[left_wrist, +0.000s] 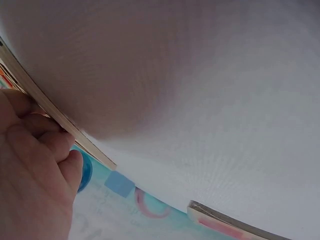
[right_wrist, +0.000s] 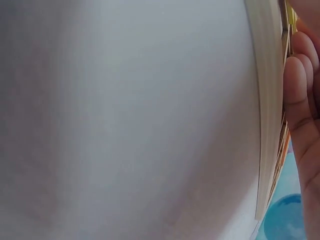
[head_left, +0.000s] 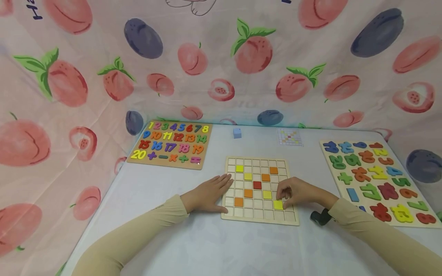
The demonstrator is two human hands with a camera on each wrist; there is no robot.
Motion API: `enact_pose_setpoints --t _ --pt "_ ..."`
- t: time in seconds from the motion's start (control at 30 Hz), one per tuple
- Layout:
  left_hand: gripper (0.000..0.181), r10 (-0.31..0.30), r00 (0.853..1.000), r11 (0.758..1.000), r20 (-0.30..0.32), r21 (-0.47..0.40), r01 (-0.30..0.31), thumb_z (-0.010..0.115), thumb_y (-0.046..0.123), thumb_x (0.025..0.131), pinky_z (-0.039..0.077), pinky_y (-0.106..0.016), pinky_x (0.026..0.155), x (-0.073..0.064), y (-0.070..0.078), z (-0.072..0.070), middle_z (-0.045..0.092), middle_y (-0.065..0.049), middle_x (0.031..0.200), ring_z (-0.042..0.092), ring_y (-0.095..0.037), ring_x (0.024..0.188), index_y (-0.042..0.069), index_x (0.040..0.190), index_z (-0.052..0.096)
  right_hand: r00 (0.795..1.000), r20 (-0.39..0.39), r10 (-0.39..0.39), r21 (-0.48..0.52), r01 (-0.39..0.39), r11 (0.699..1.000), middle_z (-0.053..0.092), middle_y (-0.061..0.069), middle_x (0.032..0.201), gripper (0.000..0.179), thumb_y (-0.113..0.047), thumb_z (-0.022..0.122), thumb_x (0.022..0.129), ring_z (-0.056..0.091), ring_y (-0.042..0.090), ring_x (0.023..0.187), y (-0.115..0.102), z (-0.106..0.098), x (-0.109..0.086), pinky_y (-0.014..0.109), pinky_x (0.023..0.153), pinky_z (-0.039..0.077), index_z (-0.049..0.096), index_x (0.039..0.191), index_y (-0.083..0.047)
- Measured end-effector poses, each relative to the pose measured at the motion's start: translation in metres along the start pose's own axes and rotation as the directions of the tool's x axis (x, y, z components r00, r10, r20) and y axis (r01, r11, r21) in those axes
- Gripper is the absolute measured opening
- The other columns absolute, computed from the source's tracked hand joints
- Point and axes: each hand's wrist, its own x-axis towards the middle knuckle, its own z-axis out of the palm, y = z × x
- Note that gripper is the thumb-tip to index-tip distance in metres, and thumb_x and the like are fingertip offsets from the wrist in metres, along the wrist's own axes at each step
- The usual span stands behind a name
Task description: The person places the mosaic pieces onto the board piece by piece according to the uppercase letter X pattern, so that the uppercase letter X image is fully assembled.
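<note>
A square wooden grid board [head_left: 260,220] lies on the table in front of me, holding yellow, orange and red square tiles on two crossing diagonals. The red tile [head_left: 257,185] is where they meet. My left hand [head_left: 207,194] rests with fingers spread on the board's left edge. At the lower right of the board, my right hand [head_left: 299,191] pinches a yellow tile [head_left: 277,205] between thumb and fingers, at a grid cell. In the right wrist view the curled fingers [right_wrist: 296,82] are over the board's edge; the tile there is mostly hidden.
A patterned grid card [head_left: 290,137] lies behind the board, with a small blue cube [head_left: 237,133] to its left. Number boards stand at the back left [head_left: 172,143] and the right [head_left: 380,180]. A dark object [head_left: 320,217] is by my right wrist. Fruit-printed cloth [head_left: 221,61] hangs behind.
</note>
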Motion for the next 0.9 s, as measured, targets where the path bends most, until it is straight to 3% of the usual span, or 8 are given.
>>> enact_pose_setpoints --t 0.23,0.53,0.7,0.9 --pt "0.098 0.005 1.000 1.000 0.000 -0.005 -0.005 0.043 0.070 0.085 0.013 -0.034 0.121 -0.001 0.001 0.000 0.006 -0.009 0.160 0.005 -0.021 0.148 0.008 0.152 0.009 1.000 0.023 -0.018 0.021 0.017 1.000 0.063 -0.007 0.081 0.020 -0.018 0.082 0.069 0.053 0.005 0.069 0.001 -0.001 0.000 0.018 0.059 0.046 0.069 0.084 -0.019" --pt "0.097 0.012 1.000 1.000 -0.010 -0.005 -0.012 0.045 0.069 0.085 0.013 -0.035 0.121 -0.002 0.002 -0.002 0.008 -0.010 0.159 0.007 -0.022 0.148 0.006 0.151 0.011 0.995 0.101 -0.011 0.094 0.001 0.996 0.069 -0.002 0.092 0.026 -0.025 0.082 0.071 0.062 0.010 0.080 0.002 -0.018 0.005 0.022 0.074 0.053 0.071 0.092 -0.016" --pt "0.097 0.007 1.000 1.000 -0.002 -0.008 -0.007 0.044 0.070 0.085 0.013 -0.035 0.121 -0.003 0.002 -0.003 0.007 -0.009 0.160 0.006 -0.021 0.148 0.007 0.152 0.011 0.995 0.082 -0.050 0.192 0.033 0.981 0.070 0.010 0.097 0.030 -0.017 0.080 0.073 0.065 0.017 0.084 0.007 -0.030 0.007 0.025 0.077 0.055 0.070 0.099 -0.006" --pt "0.097 0.005 1.000 1.000 0.001 -0.010 -0.005 0.044 0.069 0.085 0.013 -0.035 0.121 -0.006 0.001 -0.004 0.008 -0.008 0.160 0.007 -0.021 0.148 0.008 0.152 0.011 0.997 0.024 -0.068 0.220 0.061 0.974 0.068 0.020 0.104 0.030 -0.009 0.074 0.078 0.067 0.020 0.090 0.015 -0.046 0.009 0.025 0.078 0.056 0.067 0.105 0.002"
